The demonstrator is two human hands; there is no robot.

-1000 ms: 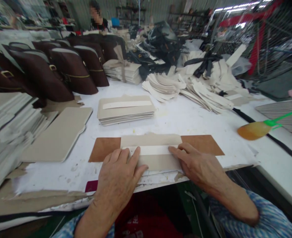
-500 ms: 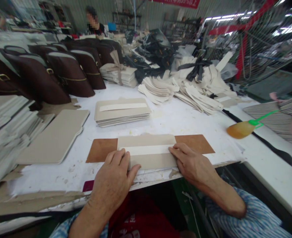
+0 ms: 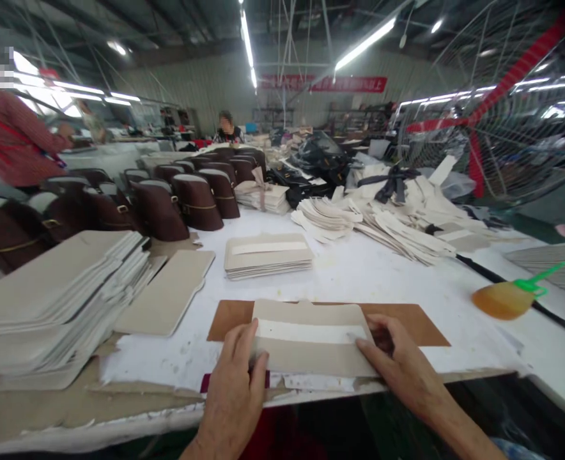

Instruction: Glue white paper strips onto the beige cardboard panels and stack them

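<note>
A beige board panel (image 3: 311, 364) with a white strip (image 3: 301, 332) across it is between my hands, above a brown leather-like piece (image 3: 411, 322) on the table. My left hand (image 3: 237, 377) grips the panel's left edge, fingers along the side and thumb at the lower left corner. At the right end my right hand (image 3: 397, 358) pinches it, thumb on top and fingers curled behind the edge. The panel's near edge looks slightly raised. Behind it sits a stack of similar beige panels (image 3: 269, 265), the top one also bearing a white strip.
Larger beige boards (image 3: 47, 281) are piled on the left, a single one (image 3: 167, 294) beside them. Dark brown bags (image 3: 158, 207) stand behind. Fanned strips (image 3: 325, 217) lie at the back. A glue bottle with green nozzle (image 3: 505, 300) rests right, near a large fan (image 3: 474, 121).
My right fingers have moved from lying on the strip to curling around the panel's right edge. My left hand has shifted to its left edge. The camera view has tilted up.
</note>
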